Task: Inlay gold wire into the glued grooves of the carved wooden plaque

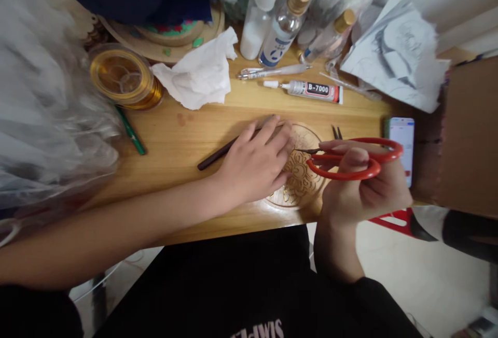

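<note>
Red-handled scissors (350,175) are gripped in my right hand (360,187), the handles around my fingers and thumb. Their dark blade tips point left, close beside the fingers of my left hand (259,162). That hand lies flat with its fingers stretched over the left part of a round wooden disc (321,185). A flower pattern (301,172) with gold-coloured lines shows on the disc; its left side is hidden under my hand. Partly beneath my left fingers lies a dark brown stick-like tool (218,155). Whether a wire end is under the fingertips is too small to tell.
Behind are a spool of gold wire (124,79), a crumpled tissue (198,76), a pen (274,71), a B-7000 glue tube (311,90) and several bottles (278,37). Dark tweezer tips (336,132) and a phone (402,143) lie right. A green pen (130,130) is left.
</note>
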{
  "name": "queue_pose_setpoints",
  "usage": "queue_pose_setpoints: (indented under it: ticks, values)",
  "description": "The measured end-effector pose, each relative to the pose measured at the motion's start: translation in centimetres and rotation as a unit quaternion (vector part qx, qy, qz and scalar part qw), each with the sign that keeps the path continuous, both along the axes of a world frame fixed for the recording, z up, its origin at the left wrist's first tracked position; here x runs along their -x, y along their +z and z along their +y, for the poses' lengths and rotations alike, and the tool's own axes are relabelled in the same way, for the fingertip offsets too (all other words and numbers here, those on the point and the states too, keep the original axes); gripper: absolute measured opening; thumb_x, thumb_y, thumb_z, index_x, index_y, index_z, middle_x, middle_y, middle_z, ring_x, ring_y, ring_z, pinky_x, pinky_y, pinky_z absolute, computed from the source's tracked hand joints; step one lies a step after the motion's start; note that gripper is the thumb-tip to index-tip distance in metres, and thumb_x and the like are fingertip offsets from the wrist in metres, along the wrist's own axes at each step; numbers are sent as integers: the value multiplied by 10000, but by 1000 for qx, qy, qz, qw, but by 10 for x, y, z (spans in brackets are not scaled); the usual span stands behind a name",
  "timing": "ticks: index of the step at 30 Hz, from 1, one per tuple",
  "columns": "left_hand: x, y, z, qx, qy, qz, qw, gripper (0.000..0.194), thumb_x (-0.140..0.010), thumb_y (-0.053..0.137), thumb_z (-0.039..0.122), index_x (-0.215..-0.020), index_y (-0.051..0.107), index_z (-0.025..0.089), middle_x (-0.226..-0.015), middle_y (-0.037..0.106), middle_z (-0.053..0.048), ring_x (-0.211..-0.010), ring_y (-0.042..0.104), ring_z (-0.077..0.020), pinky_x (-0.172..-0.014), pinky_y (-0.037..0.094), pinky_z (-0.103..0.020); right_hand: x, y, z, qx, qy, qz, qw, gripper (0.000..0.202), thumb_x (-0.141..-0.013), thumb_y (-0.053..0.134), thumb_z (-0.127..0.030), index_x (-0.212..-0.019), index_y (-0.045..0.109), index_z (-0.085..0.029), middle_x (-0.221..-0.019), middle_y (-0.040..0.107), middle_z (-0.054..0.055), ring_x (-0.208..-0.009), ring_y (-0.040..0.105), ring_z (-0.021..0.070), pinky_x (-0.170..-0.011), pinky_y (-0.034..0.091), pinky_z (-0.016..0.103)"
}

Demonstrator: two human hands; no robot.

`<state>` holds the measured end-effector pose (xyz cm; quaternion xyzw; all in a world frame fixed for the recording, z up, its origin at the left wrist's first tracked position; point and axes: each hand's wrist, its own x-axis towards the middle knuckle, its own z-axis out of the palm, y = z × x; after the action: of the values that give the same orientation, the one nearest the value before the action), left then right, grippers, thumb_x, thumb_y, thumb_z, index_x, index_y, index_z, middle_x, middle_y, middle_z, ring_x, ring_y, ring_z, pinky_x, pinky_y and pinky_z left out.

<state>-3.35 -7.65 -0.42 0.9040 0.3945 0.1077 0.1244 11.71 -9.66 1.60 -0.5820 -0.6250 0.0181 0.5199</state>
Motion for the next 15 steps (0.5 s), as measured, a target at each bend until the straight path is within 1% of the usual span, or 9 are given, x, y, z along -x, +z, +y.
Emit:
queue_pose_setpoints:
  ticks: [3, 6, 10, 15]
  values:
    - [0, 0, 0, 0, 0, 2, 1000, 544, -944, 497, 433, -1357, 542, 83, -1497, 454, -151, -1403, 381, -370, -1089, 359, -500, -3, -3, 2, -31, 12, -28, 999, 237, -937, 566, -325, -759, 680, -215, -645, 688, -19, -553, 667, 143, -514, 515, 278]
    - [0, 0, -1, -6, 3, 0, 1000, 541, -941, 495, 437, -1351, 550, 87, -1492, 461, -149, -1397, 390, -369, -1085, 365, -496, -5, -6, 6, -56, 21, -49, 997, 259, -940, 561, -335, -746, 672, -205, -627, 689, -16, -555, 675, 147, -492, 492, 273]
    - [0, -2, -1, -17, 9, -6, 1000, 533, -943, 494, 437, -1339, 560, 87, -1484, 473, -143, -1392, 399, -363, -1084, 365, -493, -7, -6, 11, -50, 38, -83, 995, 286, -964, 526, -343, -764, 676, -203, -614, 688, -10, -576, 690, 147, -513, 496, 265]
    - [-1, -3, -2, -19, 11, -11, 1000, 515, -952, 478, 437, -1331, 571, 101, -1489, 471, -132, -1389, 406, -350, -1083, 363, -488, -14, -1, 11, -51, 43, -131, 989, 288, -960, 529, -286, -729, 672, -191, -602, 694, -27, -538, 677, 117, -484, 491, 237]
